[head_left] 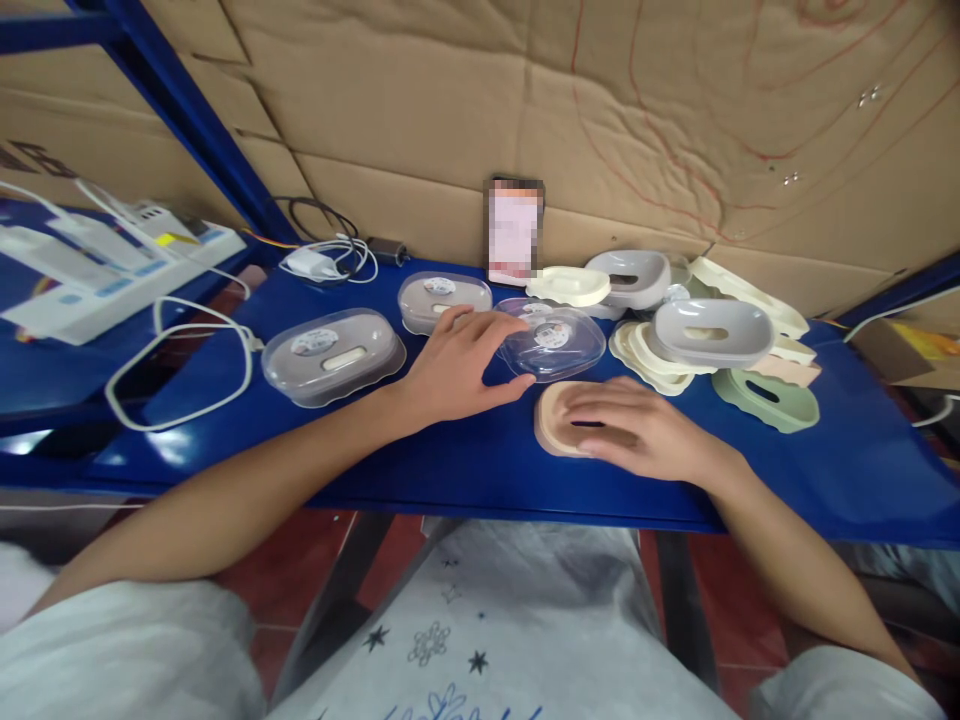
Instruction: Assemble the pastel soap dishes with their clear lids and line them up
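Left hand (459,368), fingers apart, sat just beside the clear lid (564,350)! And the right hand (646,425): fingers over the beige dish (553,422) right beneath them, clamped or not, I couldn't tell.

On table (450,468): R hand (630,422) atop dish (550,425), nr front edge. L hand (469,360) btwn 2 lidded dishes (330,362) (one L, one behind) & loose lids (555,352) on its R. Phone (515,230) behind lids, agst cardboard (420,130). Dish pile (709,316) back R. Pwr strip (191,260) far L; charger (311,263) back L.
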A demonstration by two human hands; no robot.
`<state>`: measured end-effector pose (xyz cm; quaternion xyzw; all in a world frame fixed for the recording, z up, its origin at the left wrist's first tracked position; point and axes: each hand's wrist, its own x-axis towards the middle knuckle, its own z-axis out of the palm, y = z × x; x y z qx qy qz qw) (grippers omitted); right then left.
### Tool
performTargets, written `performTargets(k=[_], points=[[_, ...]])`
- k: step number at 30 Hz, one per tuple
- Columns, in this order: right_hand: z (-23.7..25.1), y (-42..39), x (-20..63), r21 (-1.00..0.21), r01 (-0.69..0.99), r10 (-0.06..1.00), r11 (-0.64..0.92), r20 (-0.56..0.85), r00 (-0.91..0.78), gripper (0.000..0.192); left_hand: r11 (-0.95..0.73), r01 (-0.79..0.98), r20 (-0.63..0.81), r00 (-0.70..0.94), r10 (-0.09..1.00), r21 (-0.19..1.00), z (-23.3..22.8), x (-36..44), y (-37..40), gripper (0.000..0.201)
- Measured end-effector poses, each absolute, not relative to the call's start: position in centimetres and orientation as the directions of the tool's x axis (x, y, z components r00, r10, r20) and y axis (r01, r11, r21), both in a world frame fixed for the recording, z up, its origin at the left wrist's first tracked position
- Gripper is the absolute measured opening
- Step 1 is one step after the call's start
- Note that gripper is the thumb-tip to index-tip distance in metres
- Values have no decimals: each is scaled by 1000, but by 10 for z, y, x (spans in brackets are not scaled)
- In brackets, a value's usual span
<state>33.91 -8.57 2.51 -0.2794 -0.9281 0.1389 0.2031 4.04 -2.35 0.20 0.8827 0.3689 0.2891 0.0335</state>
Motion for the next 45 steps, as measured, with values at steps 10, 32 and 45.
performTargets(k=[10, 32, 45], points=[[34, -56, 428, 73, 941, 834, 331, 445, -327, 35, -681, 694, 500, 515, 696, 235, 8, 38, -23, 48], [16, -72, 359, -46, 767, 654, 640, 557, -512, 33, -945, 301, 403, 855, 326, 125, -1, 50, -46, 46], [35, -62, 423, -40, 950, 848, 310, 464, -257, 45, -970, 190, 351, 907, 232, 150, -6, 50, -44, 32]])
